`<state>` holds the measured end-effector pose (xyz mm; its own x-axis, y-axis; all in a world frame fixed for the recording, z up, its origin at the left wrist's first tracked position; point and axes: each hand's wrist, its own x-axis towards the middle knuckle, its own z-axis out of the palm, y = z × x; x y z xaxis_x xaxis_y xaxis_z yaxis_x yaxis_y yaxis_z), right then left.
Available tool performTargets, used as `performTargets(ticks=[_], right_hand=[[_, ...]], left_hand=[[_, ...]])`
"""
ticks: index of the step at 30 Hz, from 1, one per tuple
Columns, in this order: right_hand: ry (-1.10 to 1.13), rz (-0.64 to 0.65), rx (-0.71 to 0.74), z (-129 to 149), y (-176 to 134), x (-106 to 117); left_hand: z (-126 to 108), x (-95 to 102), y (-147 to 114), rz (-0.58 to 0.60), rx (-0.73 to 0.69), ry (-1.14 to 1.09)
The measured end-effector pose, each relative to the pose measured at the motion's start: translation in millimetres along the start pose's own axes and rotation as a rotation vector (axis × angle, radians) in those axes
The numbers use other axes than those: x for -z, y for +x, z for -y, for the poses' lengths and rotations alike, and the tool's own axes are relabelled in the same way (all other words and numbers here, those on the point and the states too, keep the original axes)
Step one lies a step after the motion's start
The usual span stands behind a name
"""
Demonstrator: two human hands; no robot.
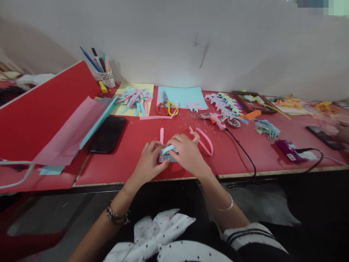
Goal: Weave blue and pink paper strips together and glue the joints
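Observation:
My left hand (pixel 149 162) and my right hand (pixel 188 153) meet over a small piece of woven-looking paper strips at the table's front edge. A light blue paper strip (pixel 167 149) bends up between them, its right end under my right fingers. My left thumb and fingers close about the left side of the same strips. From behind my left fingertips a pink paper strip (pixel 161 134) sticks out toward the wall. Another pink strip (pixel 208 142) curves in a loop beside my right hand. My fingers partly hide the crossing strips.
A pink glue gun (pixel 215 118) trails its cord right toward a purple power strip (pixel 291 151). Scissors (pixel 167 103) lie on blue sheets (pixel 188 92) behind. A phone (pixel 107 134) and leaning pink paper (pixel 65 131) are left. Another person's hand (pixel 343 131) shows far right.

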<state>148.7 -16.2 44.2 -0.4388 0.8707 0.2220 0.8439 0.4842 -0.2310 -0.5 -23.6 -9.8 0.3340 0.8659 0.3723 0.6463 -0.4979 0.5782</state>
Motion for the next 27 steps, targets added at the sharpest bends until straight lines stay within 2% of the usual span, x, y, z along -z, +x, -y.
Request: performTargets(ticks=[4, 8, 11, 13, 16, 22, 27], right_hand=[[-0.026, -0.076, 0.027, -0.1, 4.0, 0.3], [-0.041, -0.232, -0.163, -14.9, -5.6, -4.5], [0.005, -0.133, -0.228, -26.0, -16.1, -12.1], [0.011, -0.032, -0.225, -30.0, -20.7, -17.1], [-0.014, 0.042, -0.255, -31.5, -21.6, -21.6], [-0.022, 0.058, -0.273, -28.9, -14.1, -18.5], [-0.008, -0.012, -0.216, -24.8, -7.8, -9.3]], left_hand=[[-3.8, -2.9, 7.9, -0.022, 0.101, -0.188], [-0.6, -0.8, 10.8, 0.016, 0.276, -0.266], [0.4, 0.6, 10.2, 0.059, 0.339, -0.262], [0.3, 0.5, 9.9, 0.085, 0.341, -0.253], [-0.4, -0.2, 10.4, 0.104, 0.341, -0.24], [-0.3, -0.1, 12.4, 0.128, 0.313, -0.197], [-1.2, -0.7, 12.4, 0.143, 0.337, -0.135]])
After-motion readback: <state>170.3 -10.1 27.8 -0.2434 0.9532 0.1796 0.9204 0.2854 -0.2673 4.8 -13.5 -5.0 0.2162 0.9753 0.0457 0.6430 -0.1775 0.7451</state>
